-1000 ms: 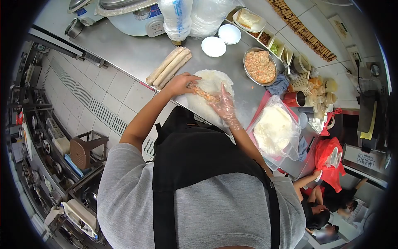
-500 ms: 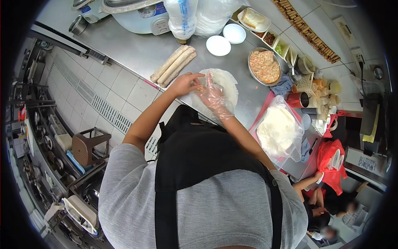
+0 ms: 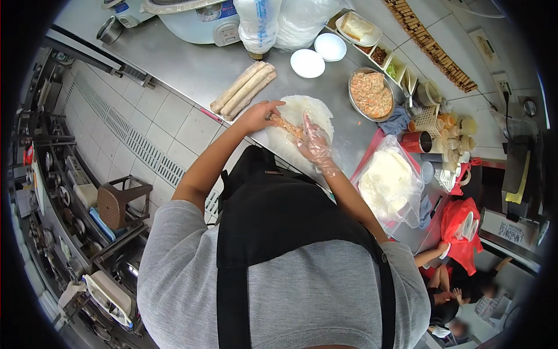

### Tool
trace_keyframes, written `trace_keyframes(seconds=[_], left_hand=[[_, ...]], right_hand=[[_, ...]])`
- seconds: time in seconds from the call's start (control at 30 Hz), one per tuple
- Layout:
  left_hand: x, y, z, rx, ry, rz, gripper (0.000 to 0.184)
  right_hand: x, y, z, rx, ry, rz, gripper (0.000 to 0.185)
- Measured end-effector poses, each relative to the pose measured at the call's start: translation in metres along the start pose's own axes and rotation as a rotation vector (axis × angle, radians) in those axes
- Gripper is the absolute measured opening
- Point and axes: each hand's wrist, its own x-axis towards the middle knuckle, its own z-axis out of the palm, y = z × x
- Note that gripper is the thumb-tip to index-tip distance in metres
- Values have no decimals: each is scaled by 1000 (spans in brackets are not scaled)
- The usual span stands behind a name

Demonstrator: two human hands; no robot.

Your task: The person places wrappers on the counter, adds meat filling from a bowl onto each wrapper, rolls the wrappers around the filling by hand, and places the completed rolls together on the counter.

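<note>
A round white wrapper [image 3: 318, 113] lies on the steel counter, with a strip of orange-and-white filling [image 3: 285, 125] across it. My bare left hand [image 3: 261, 117] is at the strip's left end, its fingers curled round something I cannot make out. At the strip's right end rests my right hand [image 3: 314, 139] in a clear plastic glove, fingers apart and touching the filling. Finished-looking pale rolls [image 3: 243, 90] lie side by side to the left. A metal bowl of the same filling [image 3: 371, 95] stands to the right, and a plastic bag of white wrappers [image 3: 386, 180] lies nearer.
Two white bowls [image 3: 307, 63] stand behind the wrapper, near bulky plastic bags [image 3: 257, 26] and a large cooker [image 3: 200, 26]. Small condiment trays [image 3: 392, 65], a blue cloth [image 3: 396, 120] and bottles line the right. Other people [image 3: 444, 296] are at the lower right.
My right hand moved left along the filling toward my left hand, then back right, uncovering the strip. The whole view has shifted slightly.
</note>
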Motion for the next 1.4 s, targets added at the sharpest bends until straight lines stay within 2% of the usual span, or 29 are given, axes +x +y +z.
trace_keyframes(seconds=[0.13, 0.23, 0.33, 0.47, 0.57, 0.77, 0.83, 0.97, 1.03, 1.17, 1.23, 1.33, 1.4], left_hand=[[3, 4, -3, 10, -17, 22, 68], [3, 6, -3, 62, -24, 33, 69], [2, 6, -1, 50, -5, 28, 68], [1, 7, -3, 45, 2, 29, 68], [2, 6, -3, 45, -6, 21, 68], [2, 7, -4, 76, -8, 27, 68], [2, 8, -3, 82, -7, 37, 68], [4, 8, -2, 84, 0, 31, 68], [2, 6, -2, 84, 6, 41, 68], [2, 6, -2, 99, 8, 47, 68], [1, 7, -2, 102, 14, 47, 68], [1, 7, -2, 91, 25, 44, 68], [1, 6, -2, 92, 26, 53, 68]], right_hand=[[-8, 5, -12, -17, -68, 42, 90], [-16, 26, 4, -58, -18, 12, 89], [-30, 34, -5, 31, 8, 19, 88], [-33, 40, -8, -25, 18, 21, 89], [-31, 20, -31, 146, 45, 99, 88], [-34, 32, -14, 186, 131, 68, 91], [-29, 23, -13, 182, 213, -22, 87], [-11, 12, -3, 83, 112, 27, 83], [-4, 10, 4, 74, 174, -87, 78], [5, 3, 5, 110, 252, -156, 77], [7, -2, 3, 97, 135, -67, 76], [14, -7, 5, 78, 80, 36, 78], [14, -14, -2, 116, 106, 10, 80]])
